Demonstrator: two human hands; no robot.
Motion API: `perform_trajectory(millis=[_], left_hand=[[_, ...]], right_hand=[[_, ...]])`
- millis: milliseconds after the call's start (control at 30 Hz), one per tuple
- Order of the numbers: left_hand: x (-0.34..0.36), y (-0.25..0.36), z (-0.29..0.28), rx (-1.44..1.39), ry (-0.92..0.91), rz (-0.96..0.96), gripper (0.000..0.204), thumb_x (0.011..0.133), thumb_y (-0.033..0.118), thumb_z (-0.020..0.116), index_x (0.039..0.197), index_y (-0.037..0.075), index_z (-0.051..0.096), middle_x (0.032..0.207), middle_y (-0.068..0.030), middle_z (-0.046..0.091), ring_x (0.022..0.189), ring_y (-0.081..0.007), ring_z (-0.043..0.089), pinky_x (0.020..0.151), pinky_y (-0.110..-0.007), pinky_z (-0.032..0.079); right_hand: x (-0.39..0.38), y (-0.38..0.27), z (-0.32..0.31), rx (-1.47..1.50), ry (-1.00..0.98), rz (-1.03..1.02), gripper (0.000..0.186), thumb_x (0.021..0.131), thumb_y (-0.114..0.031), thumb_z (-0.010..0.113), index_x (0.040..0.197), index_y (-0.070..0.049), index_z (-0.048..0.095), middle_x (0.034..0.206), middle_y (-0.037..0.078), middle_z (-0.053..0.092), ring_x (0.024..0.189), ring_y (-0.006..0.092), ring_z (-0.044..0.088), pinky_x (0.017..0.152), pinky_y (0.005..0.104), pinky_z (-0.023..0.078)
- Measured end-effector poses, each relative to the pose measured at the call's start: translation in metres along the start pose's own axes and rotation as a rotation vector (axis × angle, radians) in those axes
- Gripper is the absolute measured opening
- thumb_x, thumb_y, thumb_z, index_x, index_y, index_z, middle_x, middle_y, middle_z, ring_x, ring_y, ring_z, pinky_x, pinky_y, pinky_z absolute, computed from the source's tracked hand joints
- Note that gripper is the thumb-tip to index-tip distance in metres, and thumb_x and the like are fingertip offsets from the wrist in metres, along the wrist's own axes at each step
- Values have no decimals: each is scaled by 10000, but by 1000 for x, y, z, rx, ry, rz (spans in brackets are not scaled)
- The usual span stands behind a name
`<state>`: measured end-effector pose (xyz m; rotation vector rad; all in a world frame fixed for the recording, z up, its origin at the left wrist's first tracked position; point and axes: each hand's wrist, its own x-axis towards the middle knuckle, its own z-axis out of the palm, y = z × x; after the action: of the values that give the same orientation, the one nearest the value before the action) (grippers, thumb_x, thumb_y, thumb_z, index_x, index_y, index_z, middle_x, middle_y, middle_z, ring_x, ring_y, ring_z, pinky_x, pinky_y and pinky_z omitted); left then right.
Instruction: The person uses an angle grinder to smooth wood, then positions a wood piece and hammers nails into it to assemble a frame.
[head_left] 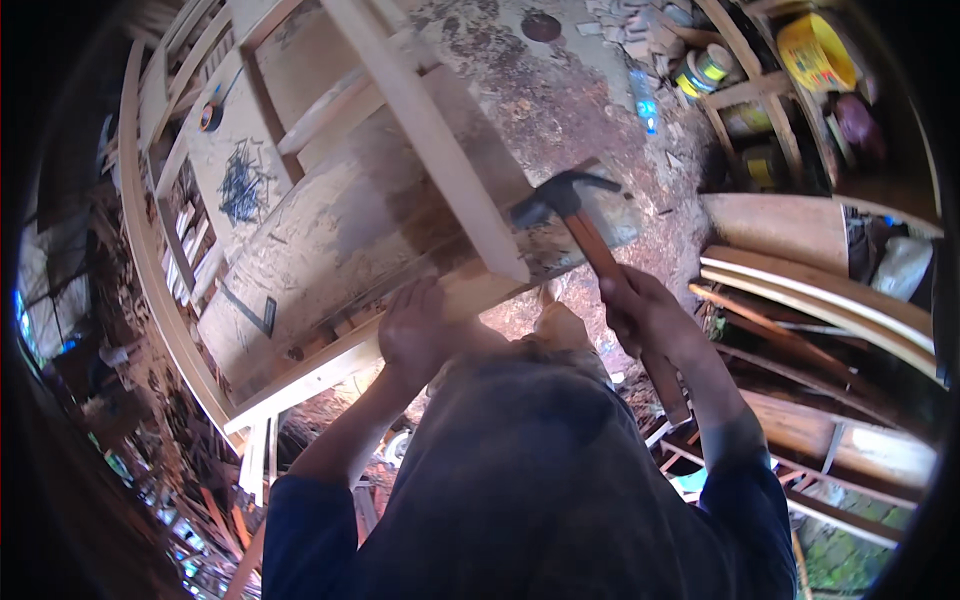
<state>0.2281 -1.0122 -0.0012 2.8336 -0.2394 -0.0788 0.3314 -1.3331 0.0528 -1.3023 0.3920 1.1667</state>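
Note:
My right hand (pixel 648 312) is wrapped round the wooden handle of a claw hammer (pixel 592 236), its dark metal head raised beside the corner of a wooden frame (pixel 300 388). Over the near rail of that frame, my left hand (pixel 412 325) rests with its fingers bent across the wood, slightly blurred. Between the hands, a long pale beam (pixel 430 150) meets the rail with its squared end. Whether a nail stands at this joint, I cannot tell. A small square (pixel 262 312) lies on the worktop (pixel 300 260), left of my left hand.
Dark nails (pixel 240 185) lie heaped on the board at the far left, near a small round tool (pixel 211 115). On the floor at the far right are a plastic bottle (pixel 645 100) and several cans. A yellow bucket (pixel 815 52) sits among racks; long boards (pixel 830 305) are stacked at right.

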Motion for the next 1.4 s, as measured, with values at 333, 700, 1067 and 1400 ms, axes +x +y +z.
perform_trajectory(millis=[333,700,1067,1400], left_hand=[[3,13,-1,49,24,-24,369,774,221,768,1026,9,601,1088,-194,689,973,-384,687,921,-464,549],[4,17,-5,87,92,-45,347,777,217,794,1003,31,609,945,-162,679,825,-362,685,735,-448,556],[6,17,-7,97,37,-47,409,727,239,825,994,25,601,918,-158,662,826,-351,681,708,-440,549],[-1,12,-6,99,64,-47,400,721,244,809,977,21,599,969,-167,675,880,-344,684,744,-422,560]], right_hand=[[-53,31,-104,185,516,-277,331,1049,-367,507,855,-99,500,580,-20,463,412,87,435,365,255,373],[-60,24,-85,273,378,-249,312,1041,-388,535,896,-112,522,609,-28,469,418,81,404,367,238,330],[-12,51,-85,-65,372,-436,248,1076,-260,429,987,-67,558,704,-11,536,628,122,577,584,263,495],[-41,-33,-165,350,566,-597,325,1094,-321,439,809,-165,449,634,-64,386,506,51,372,486,236,337]])
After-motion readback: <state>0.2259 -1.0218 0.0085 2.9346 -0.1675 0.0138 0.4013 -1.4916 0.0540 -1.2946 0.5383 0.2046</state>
